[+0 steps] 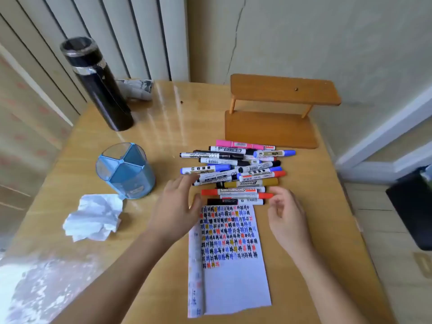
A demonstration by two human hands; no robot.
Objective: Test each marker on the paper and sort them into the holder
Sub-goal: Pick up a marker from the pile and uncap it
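Both hands are up at the far edge of the paper [233, 277], and neither one has a marker. The left hand [173, 211] is spread flat with straight fingers, its tips at the left ends of the marker pile [236, 169], whether touching I cannot tell. The right hand [287, 220] hovers off the paper's far right corner, fingers loosely curled, gripping nothing.

The paper lies on the wooden table [152, 127], its far half packed with rows of small black, blue, red and yellow test marks, its left edge rolled up. Touching its far edge lies a black marker [235, 201]. Just beyond that come two red whiteboard markers [231, 191], then a yellow permanent marker [251, 183], with the pink marker [238, 144] farthest from the paper. All of them lie flat in the pile, outside the holder [126, 171].

That blue see-through holder stands upright, far left of the paper, split by partitions into compartments. A crumpled tissue [93, 216] sits left of the paper, against the holder's foot. Well beyond the paper, far left, a black flask [98, 85] stands; what it contains cannot be seen. Far right beyond the pile, a small wooden shelf [275, 108]
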